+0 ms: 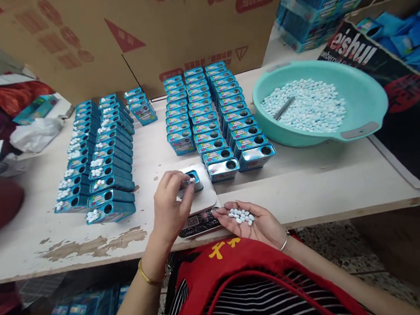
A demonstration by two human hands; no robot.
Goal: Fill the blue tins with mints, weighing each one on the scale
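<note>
Thumb and forefinger tips [189, 183] of the left hand [170, 205] are pinched together right at the round mouth of a small blue tin [196, 180]. Whether a tablet sits between them is too small to tell. The tin stands hole-up on the white platform of a digital scale [205, 197] at the near edge of the table [308, 183].

Beside the scale, the right hand [254, 224] lies palm up, fingers loosely spread and slightly cupped. That appears to keep a small heap of pale tablets [240, 217] from rolling off while staying within the other hand's reach.

Behind the scale, open tins [210, 118] stand in tight rows, their holes upward. To the left, more tins [93, 163] lie in two long files with tablets resting on top. At right, a teal basin [362, 129] holds loose tablets [308, 107] and a metal scoop [283, 108]. A large cardboard box [129, 37] walls off the back of the table.
</note>
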